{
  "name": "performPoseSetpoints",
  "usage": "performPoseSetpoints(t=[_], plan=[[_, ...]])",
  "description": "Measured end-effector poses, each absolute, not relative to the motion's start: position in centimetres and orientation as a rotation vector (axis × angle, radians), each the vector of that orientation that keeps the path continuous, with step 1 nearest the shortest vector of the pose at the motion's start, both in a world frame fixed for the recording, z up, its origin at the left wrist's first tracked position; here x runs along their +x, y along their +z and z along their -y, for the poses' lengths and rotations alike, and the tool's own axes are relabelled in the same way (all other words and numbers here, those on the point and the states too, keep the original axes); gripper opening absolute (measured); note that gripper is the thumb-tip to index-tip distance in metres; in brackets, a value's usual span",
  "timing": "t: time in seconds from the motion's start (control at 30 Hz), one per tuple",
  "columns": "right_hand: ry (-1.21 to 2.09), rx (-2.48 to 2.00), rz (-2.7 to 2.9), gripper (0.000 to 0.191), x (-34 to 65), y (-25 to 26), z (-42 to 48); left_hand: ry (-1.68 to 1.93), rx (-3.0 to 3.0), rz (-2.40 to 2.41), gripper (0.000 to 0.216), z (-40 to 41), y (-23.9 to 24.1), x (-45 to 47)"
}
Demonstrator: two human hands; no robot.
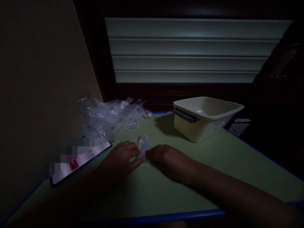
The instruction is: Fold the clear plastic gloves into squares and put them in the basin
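A small clear plastic bag [143,142] lies on the green table between my two hands, its far end sticking out beyond my fingers. On its left side, my left hand [124,155] pinches the edge between thumb and fingers. My right hand [166,158] presses the near right part of the bag, fingers together and pointing left. Parts of the bag are covered by the fingers. A pile of crumpled clear plastic bags [111,115] rests at the table's back left, beyond my left hand.
A cream plastic bin [190,126] with a grey handle stands at the back right; something pale lies inside. A lit phone [83,161] lies left of my left hand. The green table [190,196] has a blue edge. A wall rises on the left.
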State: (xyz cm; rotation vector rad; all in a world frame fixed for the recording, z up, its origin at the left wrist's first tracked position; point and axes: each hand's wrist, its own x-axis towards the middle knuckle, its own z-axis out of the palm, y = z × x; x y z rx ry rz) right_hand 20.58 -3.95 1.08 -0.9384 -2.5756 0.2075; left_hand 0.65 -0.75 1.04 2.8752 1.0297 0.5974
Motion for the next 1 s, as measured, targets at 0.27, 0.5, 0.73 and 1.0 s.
performPoseSetpoints(t=[0.27,0.5,0.73,1.0], plan=[[0.317,-0.920,2.500,0.021,20.7,0.9,3.5,0.639,2.819,-1.000,0.019,0.9,1.3,0.6],[0.431,-1.048,2.295,0.019,20.4,0.6,3.3,0.685,2.791,-1.038,0.028,1.0,1.3,0.4],[0.595,-1.106,2.116,0.018,20.5,0.7,3.2,0.642,2.759,-1.026,0.020,0.5,1.0,0.4],[0.487,-1.060,2.210,0.027,20.4,0.7,3.4,0.635,2.720,-1.046,0.015,-0.3,0.5,0.3]])
